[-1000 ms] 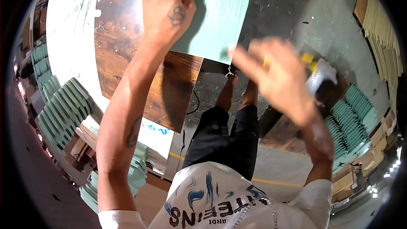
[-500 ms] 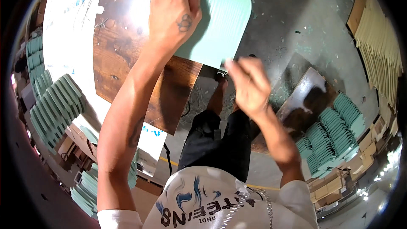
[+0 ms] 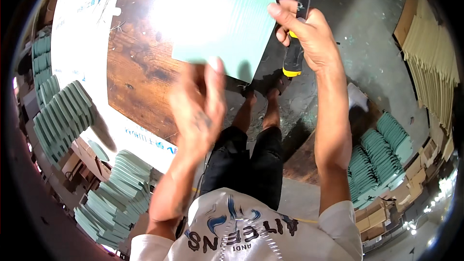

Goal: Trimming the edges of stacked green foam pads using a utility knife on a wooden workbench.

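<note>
A light-green panel with a rounded far end lies over the brown wood-grain board, strong glare whitening its left part. My right hand is closed round a utility knife with a black and yellow handle, its blade pointing away from me. The right thumb tip meets the panel's right edge. Blurred by motion, my left hand is at the panel's near edge, its thumb close to that edge. Whether those fingers grip the panel cannot be made out.
The wood-grain board rests on white printed sheeting. Stacks of green panels stand at left, lower left and right. Pale yellowish pieces are stacked at far right. Scraps litter the grey floor.
My left hand has come back toward me from the panel's top to its near edge. My right hand has moved up along the right edge, and the knife now shows clearly. The panel has shifted slightly left.
</note>
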`<state>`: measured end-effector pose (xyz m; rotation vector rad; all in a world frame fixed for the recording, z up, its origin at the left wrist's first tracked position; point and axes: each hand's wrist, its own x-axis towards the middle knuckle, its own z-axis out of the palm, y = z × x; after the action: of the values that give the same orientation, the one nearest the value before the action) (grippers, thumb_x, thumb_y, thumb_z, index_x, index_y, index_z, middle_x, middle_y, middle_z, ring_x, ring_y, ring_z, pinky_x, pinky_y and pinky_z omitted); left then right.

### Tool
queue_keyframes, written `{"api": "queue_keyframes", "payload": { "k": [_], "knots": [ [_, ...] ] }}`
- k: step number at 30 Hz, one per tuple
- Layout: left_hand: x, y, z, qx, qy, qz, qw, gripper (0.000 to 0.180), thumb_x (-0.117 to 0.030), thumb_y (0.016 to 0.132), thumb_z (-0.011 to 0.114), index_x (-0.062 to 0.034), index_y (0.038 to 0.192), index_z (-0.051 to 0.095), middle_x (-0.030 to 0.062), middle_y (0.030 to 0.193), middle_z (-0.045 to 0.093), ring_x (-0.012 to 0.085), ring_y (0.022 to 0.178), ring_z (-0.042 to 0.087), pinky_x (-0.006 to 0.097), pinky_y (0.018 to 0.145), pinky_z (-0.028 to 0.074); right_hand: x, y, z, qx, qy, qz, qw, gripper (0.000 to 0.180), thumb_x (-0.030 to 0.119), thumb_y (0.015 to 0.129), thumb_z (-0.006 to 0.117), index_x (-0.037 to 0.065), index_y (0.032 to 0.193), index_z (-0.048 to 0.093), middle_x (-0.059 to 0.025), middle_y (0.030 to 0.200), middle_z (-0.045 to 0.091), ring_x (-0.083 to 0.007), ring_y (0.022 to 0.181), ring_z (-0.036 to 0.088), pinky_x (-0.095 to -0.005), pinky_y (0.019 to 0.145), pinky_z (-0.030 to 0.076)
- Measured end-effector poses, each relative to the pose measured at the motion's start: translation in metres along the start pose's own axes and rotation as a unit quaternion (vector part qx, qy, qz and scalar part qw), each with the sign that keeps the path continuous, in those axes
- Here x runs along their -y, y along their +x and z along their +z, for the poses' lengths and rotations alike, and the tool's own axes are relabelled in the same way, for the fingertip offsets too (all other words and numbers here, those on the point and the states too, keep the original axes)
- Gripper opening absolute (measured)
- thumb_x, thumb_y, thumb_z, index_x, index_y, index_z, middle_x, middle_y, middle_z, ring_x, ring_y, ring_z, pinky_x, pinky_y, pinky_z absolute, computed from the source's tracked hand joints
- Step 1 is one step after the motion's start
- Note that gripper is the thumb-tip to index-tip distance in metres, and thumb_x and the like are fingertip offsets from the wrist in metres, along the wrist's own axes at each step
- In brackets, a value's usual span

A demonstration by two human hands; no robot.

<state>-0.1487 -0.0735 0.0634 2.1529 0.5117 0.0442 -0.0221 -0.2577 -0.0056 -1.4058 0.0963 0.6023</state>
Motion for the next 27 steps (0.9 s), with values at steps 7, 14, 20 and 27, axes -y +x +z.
{"api": "queue_keyframes", "payload": {
  "k": [7, 14, 20, 27],
  "knots": [
    [0.009, -0.047, 0.017, 0.135, -0.084, -0.243, 0.957, 0.057, -0.046, 0.099, 0.067, 0.0104, 0.105, 0.067, 0.0124, 0.087, 0.070, 0.0173, 0.081, 0.068, 0.031, 0.072, 0.055, -0.012, -0.030, 0.025, -0.076, 0.007, 0.019, 0.997, 0.026, 0.024, 0.088, 0.080, 0.003, 0.081, 0.067, -0.0026, 0.069, 0.064, -0.0100, 0.057, 0.061, -0.0257, 0.053, 0.049],
    [0.029, -0.059, -0.021, 0.098, -0.291, -0.261, 0.915, 0.028, -0.022, 0.109, 0.050, 0.0040, 0.105, 0.060, 0.0105, 0.079, 0.068, 0.0194, 0.066, 0.068, 0.031, 0.061, 0.056, -0.022, -0.080, 0.059, -0.123, 0.147, 0.065, 0.979, 0.028, 0.027, 0.097, 0.071, 0.002, 0.086, 0.066, -0.0052, 0.074, 0.069, -0.0088, 0.062, 0.062, -0.0225, 0.060, 0.048],
    [0.044, -0.009, -0.056, -0.161, -0.038, -0.062, 0.984, 0.036, -0.024, 0.106, 0.055, 0.0034, 0.130, 0.057, 0.0195, 0.116, 0.063, 0.0274, 0.109, 0.066, 0.036, 0.088, 0.058, -0.034, -0.121, 0.127, -0.021, 0.197, 0.115, 0.974, 0.027, 0.019, 0.103, 0.063, -0.004, 0.116, 0.064, -0.0038, 0.085, 0.068, -0.0096, 0.063, 0.063, -0.0238, 0.060, 0.049],
    [0.042, 0.073, 0.009, -0.098, 0.367, 0.025, 0.925, 0.066, -0.044, 0.104, 0.045, 0.0090, 0.143, 0.043, 0.0339, 0.149, 0.039, 0.0455, 0.143, 0.036, 0.070, 0.117, 0.016, -0.076, -0.181, 0.080, 0.044, 0.278, 0.221, 0.934, 0.031, 0.014, 0.102, 0.061, -0.002, 0.129, 0.058, -0.0107, 0.089, 0.069, -0.0114, 0.064, 0.059, -0.0263, 0.061, 0.050]
  ]
}}
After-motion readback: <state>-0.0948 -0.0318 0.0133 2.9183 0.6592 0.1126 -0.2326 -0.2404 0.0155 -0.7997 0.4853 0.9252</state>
